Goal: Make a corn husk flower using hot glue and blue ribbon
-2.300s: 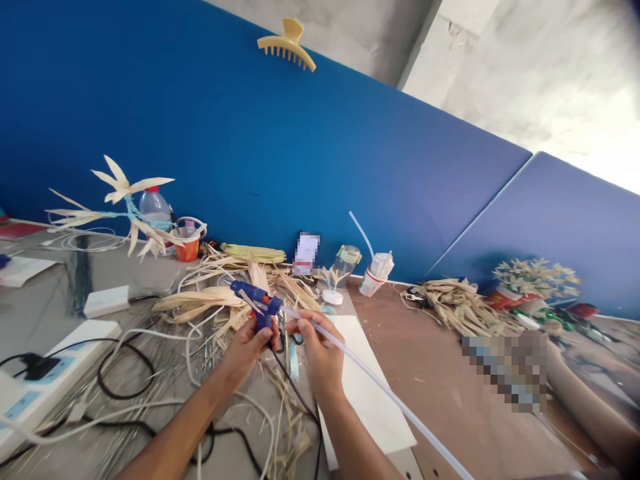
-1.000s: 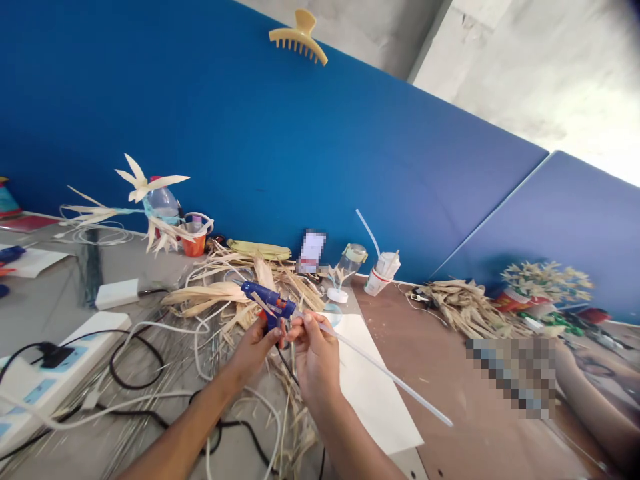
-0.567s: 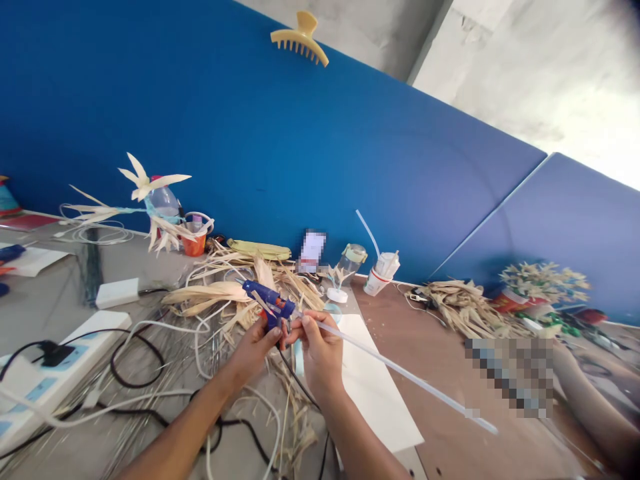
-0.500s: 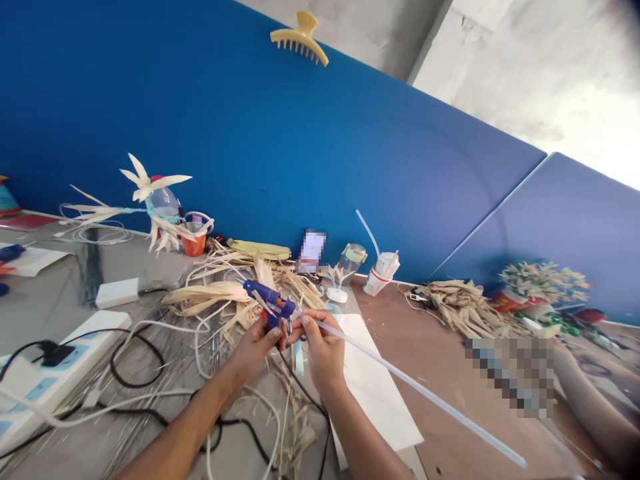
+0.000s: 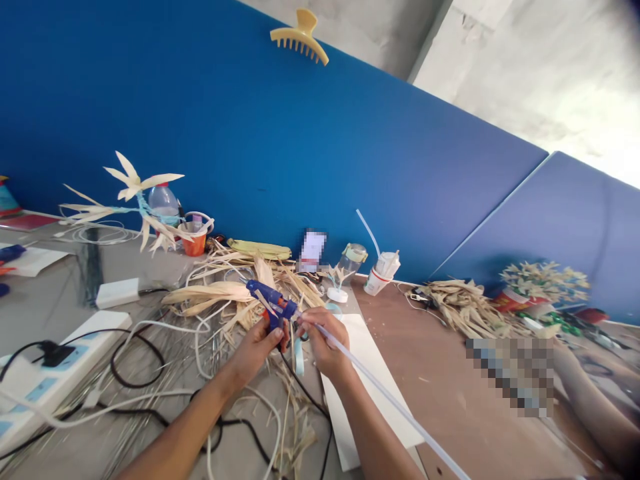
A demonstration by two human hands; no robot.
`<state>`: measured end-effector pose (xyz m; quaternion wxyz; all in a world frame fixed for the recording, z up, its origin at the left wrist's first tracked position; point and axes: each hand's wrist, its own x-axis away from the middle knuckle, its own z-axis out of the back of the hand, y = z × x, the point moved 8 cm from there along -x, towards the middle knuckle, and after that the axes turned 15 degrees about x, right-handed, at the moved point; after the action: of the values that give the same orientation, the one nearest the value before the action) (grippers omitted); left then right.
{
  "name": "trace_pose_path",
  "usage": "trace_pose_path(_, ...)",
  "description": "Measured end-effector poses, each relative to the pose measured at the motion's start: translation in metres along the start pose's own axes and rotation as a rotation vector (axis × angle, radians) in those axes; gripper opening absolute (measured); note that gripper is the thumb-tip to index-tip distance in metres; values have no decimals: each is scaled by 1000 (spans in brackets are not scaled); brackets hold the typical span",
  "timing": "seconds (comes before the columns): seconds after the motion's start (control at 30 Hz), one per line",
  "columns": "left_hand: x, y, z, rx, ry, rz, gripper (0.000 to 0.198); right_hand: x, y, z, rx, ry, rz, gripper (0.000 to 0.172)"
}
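Observation:
My left hand is wrapped round the handle of a blue hot glue gun, which lies tilted with its back end toward my right. My right hand pinches a long, translucent glue stick close to the gun's back end. From there the stick slants down to the right, past my right forearm. A black cord hangs from the gun's handle. Behind the gun lie dried corn husks. Under my right forearm is a white sheet of paper.
A white power strip and tangled cables spread across the left. At the back stand a husk flower, an orange cup, a jar and a white cup. At right, another person's arm rests near more husks.
The glue stick has swung, its far end now lower and running out of view. My right hand has turned slightly and shifted right. The husk flower at the back left has moved left.

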<state>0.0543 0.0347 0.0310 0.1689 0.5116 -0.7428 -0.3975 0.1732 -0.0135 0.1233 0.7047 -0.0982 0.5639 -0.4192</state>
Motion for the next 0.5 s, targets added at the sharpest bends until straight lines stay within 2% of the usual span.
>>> trace_pose_path(0.13, 0, -1, -1, 22, 1, 7, 31, -1, 4, 1, -39, 3, -118, 15)
trace_pose_path(0.3, 0, -3, 1, 42, 24, 26, 33, 3, 10, -2, -61, 105, -317, 3)
trace_pose_path(0.5, -1, -2, 2, 23, 18, 4, 33, 14, 20, -24, -439, 205, -629, 10)
